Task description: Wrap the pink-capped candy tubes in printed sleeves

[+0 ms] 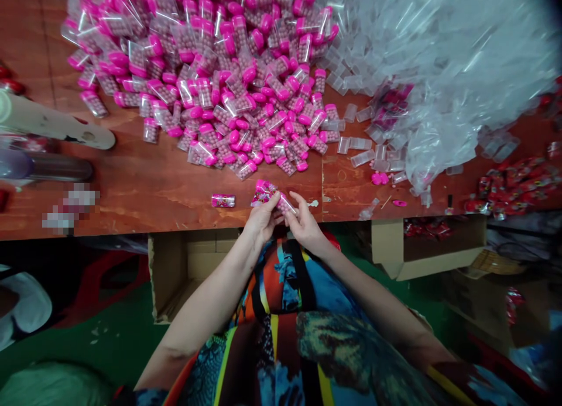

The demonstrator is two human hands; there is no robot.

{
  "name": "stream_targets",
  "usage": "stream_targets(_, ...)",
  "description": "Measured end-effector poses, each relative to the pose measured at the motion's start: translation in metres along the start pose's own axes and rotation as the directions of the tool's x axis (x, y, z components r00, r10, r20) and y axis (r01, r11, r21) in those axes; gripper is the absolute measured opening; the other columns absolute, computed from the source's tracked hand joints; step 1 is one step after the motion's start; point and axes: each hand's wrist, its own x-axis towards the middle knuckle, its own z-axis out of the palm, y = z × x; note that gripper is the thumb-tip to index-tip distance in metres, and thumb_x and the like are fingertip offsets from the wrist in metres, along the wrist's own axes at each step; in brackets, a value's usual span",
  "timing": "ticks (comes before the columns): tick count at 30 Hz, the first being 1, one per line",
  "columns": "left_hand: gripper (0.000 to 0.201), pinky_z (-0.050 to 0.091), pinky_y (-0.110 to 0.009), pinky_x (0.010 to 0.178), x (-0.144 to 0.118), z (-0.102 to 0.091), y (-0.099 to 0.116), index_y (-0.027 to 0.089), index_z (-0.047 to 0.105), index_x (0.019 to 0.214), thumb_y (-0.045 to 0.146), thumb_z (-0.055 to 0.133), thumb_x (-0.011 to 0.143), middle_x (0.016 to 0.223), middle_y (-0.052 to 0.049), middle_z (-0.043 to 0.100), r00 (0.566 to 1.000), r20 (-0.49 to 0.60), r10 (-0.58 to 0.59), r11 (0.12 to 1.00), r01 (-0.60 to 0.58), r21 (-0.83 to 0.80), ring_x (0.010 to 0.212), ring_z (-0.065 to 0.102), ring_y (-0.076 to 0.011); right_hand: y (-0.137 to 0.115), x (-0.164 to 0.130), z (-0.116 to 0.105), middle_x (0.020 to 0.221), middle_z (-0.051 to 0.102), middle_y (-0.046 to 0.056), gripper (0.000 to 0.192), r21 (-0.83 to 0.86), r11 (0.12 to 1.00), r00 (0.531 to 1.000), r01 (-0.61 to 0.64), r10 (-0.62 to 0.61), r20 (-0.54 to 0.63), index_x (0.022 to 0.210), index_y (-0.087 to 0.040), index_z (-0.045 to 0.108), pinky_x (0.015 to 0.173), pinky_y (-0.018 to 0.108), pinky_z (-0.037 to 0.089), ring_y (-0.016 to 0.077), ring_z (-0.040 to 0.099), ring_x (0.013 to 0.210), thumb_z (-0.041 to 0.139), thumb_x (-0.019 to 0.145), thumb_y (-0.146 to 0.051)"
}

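Note:
My left hand (pixel 262 219) is closed at the table's front edge, pinching a pink printed wrapper (pixel 264 189). A small clear tube of pink beads (pixel 286 205) lies between my two hands, one end close to the wrapper; whether that end is inside it, I cannot tell. My right hand (pixel 306 223) grips the tube's lower end between thumb and fingers, its index finger raised. To the left, a tube in a pink printed wrapper (pixel 223 200) rests on the table. Just beyond my hands spreads a big heap of bead-filled tubes with pink caps (pixel 237 102).
A large clear plastic bag (pixel 461 61) with empty clear tubes (pixel 362 157) around it covers the back right. Red wrapped packs (pixel 518 186) lie at the right. Open cardboard boxes (pixel 169 277) stand under the edge of the wooden table (pixel 127 201). A pale cylinder (pixel 57 122) lies left.

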Motion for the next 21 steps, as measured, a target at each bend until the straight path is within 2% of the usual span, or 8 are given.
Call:
stream_targets(4,0.036,0.051,-0.025,0.058,0.005,-0.001,-0.006,0.015,0.071,0.08,0.032,0.094,0.102,0.07,-0.001,0.073,1.0,0.005,0.0,1.0,0.0,0.006,0.054,0.062,-0.0122,-0.001,0.008,0.008,0.074,0.065,-0.01,0.089,0.272,0.937,0.975,-0.22,0.202,0.09,0.162,-0.029,0.046,0.049,0.026,0.031,0.0129,0.042,0.05,0.086,0.09,-0.063)
stream_targets(6,0.036,0.052,-0.024,0.061,0.003,-0.002,-0.01,0.016,0.071,0.077,0.029,0.088,0.107,0.067,0.0,0.07,0.999,0.033,-0.001,1.0,0.0,0.021,0.052,0.059,-0.0108,-0.001,0.011,0.01,0.075,0.067,-0.01,0.089,0.354,0.896,0.963,-0.267,0.239,0.121,0.159,-0.028,0.047,0.048,0.026,0.029,0.0108,0.038,0.048,0.088,0.088,-0.064)
stream_targets(8,0.049,0.053,-0.025,0.063,0.0,-0.005,-0.013,0.017,0.066,0.067,0.033,0.086,0.108,0.059,0.0,0.065,0.996,0.09,-0.019,0.998,0.014,0.057,0.051,0.059,-0.0122,0.0,0.014,0.011,0.073,0.066,-0.01,0.091,0.36,0.899,0.968,-0.248,0.217,0.123,0.16,-0.027,0.048,0.048,0.025,0.03,0.0112,0.042,0.046,0.089,0.087,-0.062)
stream_targets(10,0.063,0.056,-0.029,0.067,-0.004,-0.009,-0.016,0.02,0.058,0.056,0.042,0.085,0.109,0.054,-0.003,0.061,0.985,0.166,-0.047,0.995,0.031,0.099,0.052,0.06,-0.0157,0.001,0.018,0.008,0.068,0.066,-0.012,0.096,0.318,0.927,0.978,-0.198,0.167,0.121,0.165,-0.025,0.045,0.047,0.025,0.032,0.0127,0.045,0.043,0.089,0.088,-0.06)
stream_targets(12,0.069,0.06,-0.034,0.073,-0.007,-0.015,-0.017,0.021,0.056,0.052,0.05,0.085,0.108,0.056,-0.007,0.064,0.97,0.234,-0.066,0.991,0.036,0.128,0.057,0.065,-0.0199,0.002,0.021,0.003,0.064,0.068,-0.012,0.097,0.256,0.953,0.98,-0.161,0.125,0.153,0.169,-0.022,0.043,0.045,0.025,0.036,0.0143,0.047,0.04,0.087,0.09,-0.056)
stream_targets(17,0.062,0.063,-0.043,0.094,-0.009,-0.035,-0.021,0.022,0.068,0.06,0.068,0.094,0.093,0.068,-0.01,0.072,0.886,0.456,-0.082,0.982,-0.006,0.188,0.079,0.077,-0.0304,0.005,0.026,-0.009,0.066,0.077,-0.006,0.078,0.031,0.992,0.939,-0.124,0.108,0.326,0.165,-0.019,0.055,0.044,0.024,0.039,0.0159,0.056,0.041,0.078,0.098,-0.052)
stream_targets(19,0.06,0.062,-0.043,0.096,-0.009,-0.045,-0.023,0.022,0.071,0.063,0.069,0.096,0.089,0.069,-0.011,0.073,0.877,0.476,-0.069,0.984,-0.02,0.179,0.082,0.078,-0.0314,0.01,0.029,-0.008,0.065,0.076,-0.006,0.073,-0.061,0.993,0.929,-0.099,0.114,0.353,0.161,-0.019,0.059,0.044,0.025,0.041,0.0166,0.057,0.041,0.075,0.099,-0.054)
stream_targets(21,0.051,0.061,-0.039,0.093,-0.01,-0.058,-0.02,0.02,0.077,0.071,0.063,0.098,0.089,0.077,-0.011,0.079,0.92,0.389,-0.04,0.985,-0.028,0.169,0.085,0.079,-0.0295,0.016,0.034,-0.005,0.066,0.076,-0.007,0.07,-0.141,0.988,0.929,-0.068,0.114,0.352,0.156,-0.02,0.064,0.045,0.026,0.044,0.018,0.057,0.043,0.078,0.097,-0.055)
